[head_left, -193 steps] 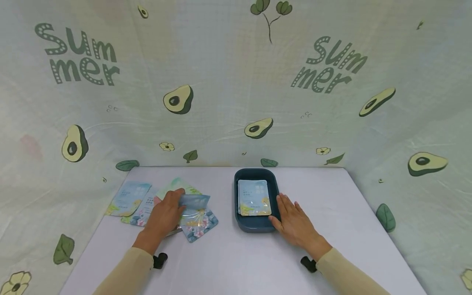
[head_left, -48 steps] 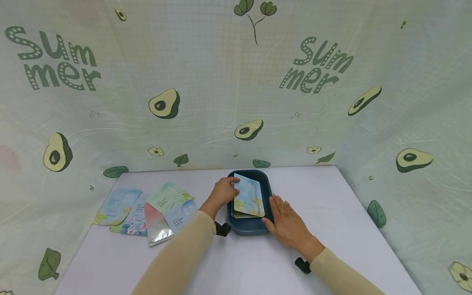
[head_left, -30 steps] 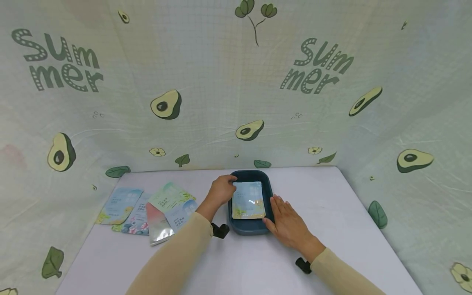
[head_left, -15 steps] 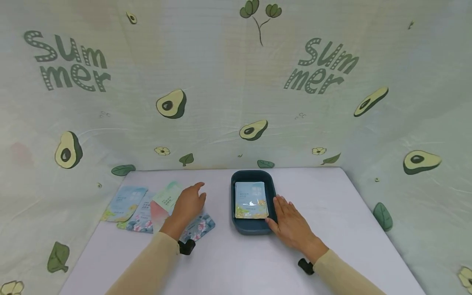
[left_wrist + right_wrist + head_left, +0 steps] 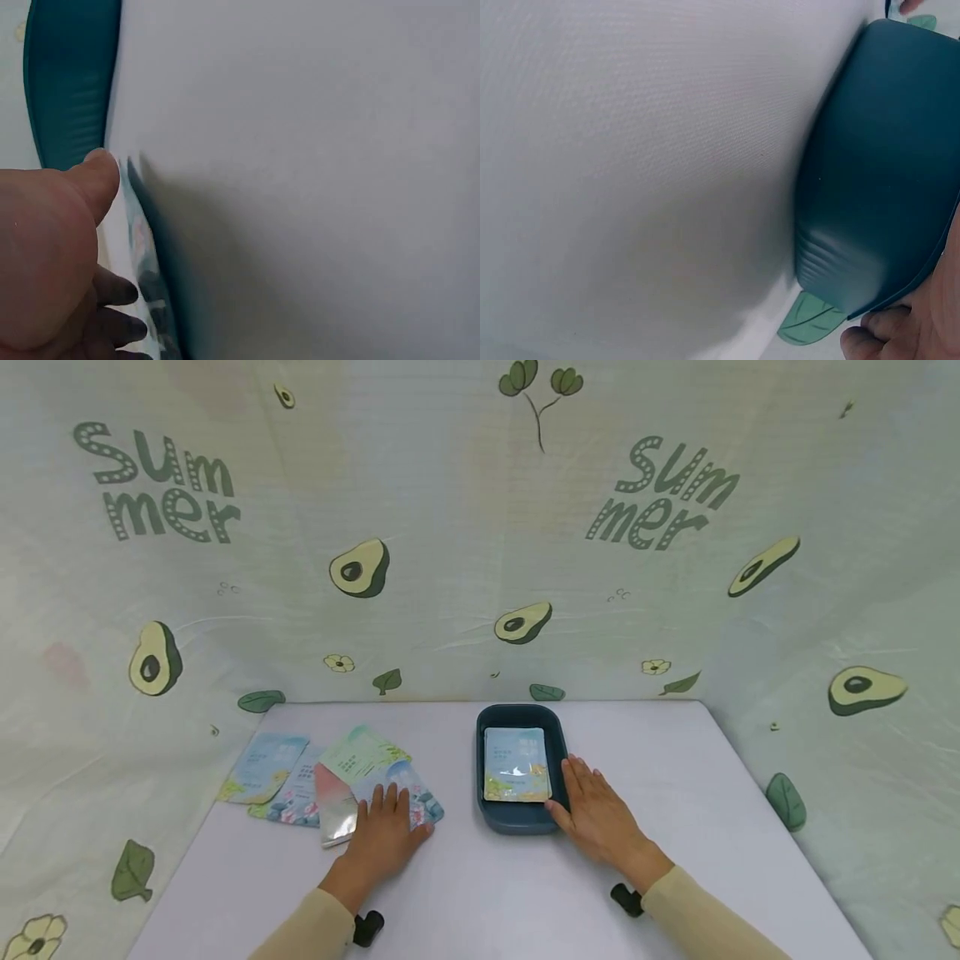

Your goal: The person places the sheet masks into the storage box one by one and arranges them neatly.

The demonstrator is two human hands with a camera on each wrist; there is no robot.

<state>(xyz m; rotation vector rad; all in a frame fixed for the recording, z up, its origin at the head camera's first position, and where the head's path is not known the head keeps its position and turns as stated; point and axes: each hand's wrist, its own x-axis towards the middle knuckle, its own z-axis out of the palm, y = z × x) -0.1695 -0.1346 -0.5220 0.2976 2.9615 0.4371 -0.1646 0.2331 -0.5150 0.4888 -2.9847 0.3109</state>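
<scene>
My left hand (image 5: 384,839) lies over the near edge of a blue floral sachet (image 5: 426,802), its fingers extended and thumb spread to the right. Under and beside it are a pink-and-silver sachet (image 5: 336,806) and a green sachet (image 5: 362,756). In the left wrist view, the floral sachet (image 5: 146,255) stands out edge-on beside the fingertips. My right hand (image 5: 606,818), fingers straight, rests along the right side of a dark blue bin (image 5: 517,823). Inside that bin lies a light blue sachet (image 5: 516,764) with a yellow-green lower edge. The right wrist view shows the bin's outer wall (image 5: 877,165) close up.
Farther left, another light blue sachet (image 5: 266,767) overlaps a pale floral one (image 5: 296,793). The white table (image 5: 487,893) ends at a printed cloth backdrop (image 5: 450,527). Black wrist cameras (image 5: 368,928) sit below both hands.
Earlier my left hand lifted a light blue sachet off the pile and laid it in the bin. It has since come back left, without it, to the floral sachet. My right hand stays at the bin.
</scene>
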